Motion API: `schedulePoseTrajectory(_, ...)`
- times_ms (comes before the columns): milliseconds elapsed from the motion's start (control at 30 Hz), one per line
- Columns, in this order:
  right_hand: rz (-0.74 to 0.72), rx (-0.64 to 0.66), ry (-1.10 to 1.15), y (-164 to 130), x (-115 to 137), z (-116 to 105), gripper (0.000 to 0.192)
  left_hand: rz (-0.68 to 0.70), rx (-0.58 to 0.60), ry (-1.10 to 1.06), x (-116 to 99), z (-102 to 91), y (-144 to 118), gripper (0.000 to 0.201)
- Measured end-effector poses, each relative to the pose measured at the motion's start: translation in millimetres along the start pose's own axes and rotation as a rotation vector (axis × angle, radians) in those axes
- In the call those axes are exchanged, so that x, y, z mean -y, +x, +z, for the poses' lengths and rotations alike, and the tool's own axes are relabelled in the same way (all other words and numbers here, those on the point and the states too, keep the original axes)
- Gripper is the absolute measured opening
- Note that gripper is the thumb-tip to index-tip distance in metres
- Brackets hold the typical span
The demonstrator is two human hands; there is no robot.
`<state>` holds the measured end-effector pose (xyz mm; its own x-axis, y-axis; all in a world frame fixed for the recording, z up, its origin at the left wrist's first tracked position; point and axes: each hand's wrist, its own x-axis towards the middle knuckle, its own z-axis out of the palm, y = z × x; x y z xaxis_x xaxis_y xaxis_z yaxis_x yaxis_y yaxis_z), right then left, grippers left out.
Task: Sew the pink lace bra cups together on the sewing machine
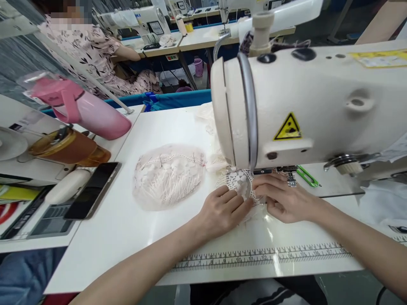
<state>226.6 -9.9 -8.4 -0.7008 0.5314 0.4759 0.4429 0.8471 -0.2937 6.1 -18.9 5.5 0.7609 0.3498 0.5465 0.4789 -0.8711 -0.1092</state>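
Observation:
A white lace piece [237, 181] lies under the head of a sewing machine [299, 106], its far part hidden by the machine. My left hand [224, 209] has its fingers curled down on the lace's near left side, gripping it against the table. On the other side, my right hand [288, 198] pinches the lace's right edge with bent fingers, close beside the needle area. The machine's needle and foot are mostly hidden. Left of my hands, a second lace piece [168, 178] on sheer pale fabric rests flat, with dark and red thread marks along its top.
Green thread snips [308, 176] lie right of the needle area. A printed ruler [241, 257] runs along the table's front. To the left are a phone [93, 190], a pink bottle [92, 110] and an amber cup [68, 146]. Another person [85, 55] sits beyond the table.

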Motion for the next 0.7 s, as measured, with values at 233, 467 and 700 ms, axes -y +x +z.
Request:
schedulePoseTrajectory(233,-0.049,0.036,-0.134,-8,-6,7,0.02,-0.035,-0.04,-0.005,3,4.5,-5,0.017)
schedulePoseTrajectory(467,-0.138,-0.045,0.026,0,-7,-1,0.019,0.018,-0.086,-0.015,5,5.1,-6,0.009)
schedulePoseTrajectory(700,-0.088,-0.059,0.029,5,-4,-2,0.013,-0.065,0.062,-0.181,5,8.2,-10,0.02)
